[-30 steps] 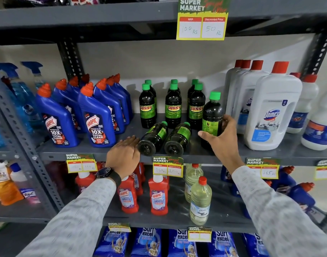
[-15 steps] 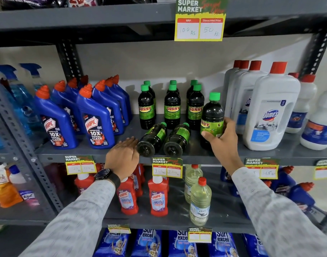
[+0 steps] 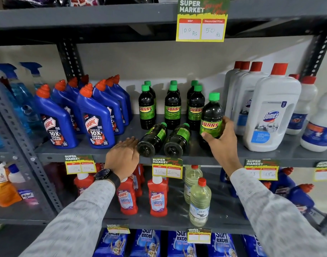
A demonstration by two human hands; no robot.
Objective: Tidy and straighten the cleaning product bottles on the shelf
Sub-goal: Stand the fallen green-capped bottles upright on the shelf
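Observation:
On the grey middle shelf [image 3: 223,155], my right hand [image 3: 221,140] grips an upright dark Sunny bottle [image 3: 211,115] with a green cap, its label facing me. Two more Sunny bottles lie on their sides, bases toward me: the left lying bottle [image 3: 152,140] and the right lying bottle [image 3: 177,140]. My left hand [image 3: 122,156] rests palm down on the shelf edge, fingers touching the left lying bottle's base. Behind them several Sunny bottles [image 3: 172,106] stand upright in rows.
Blue Harpic bottles [image 3: 95,119] stand at the left, white Domex bottles [image 3: 272,108] at the right. Price tags [image 3: 167,168] hang on the shelf edge. Red Harpic bottles [image 3: 158,197] and clear bottles [image 3: 199,201] fill the shelf below; the upper shelf [image 3: 103,17] is close overhead.
My right hand has turned the upright Sunny bottle so its label now faces me. My left hand has stayed by the lying bottle.

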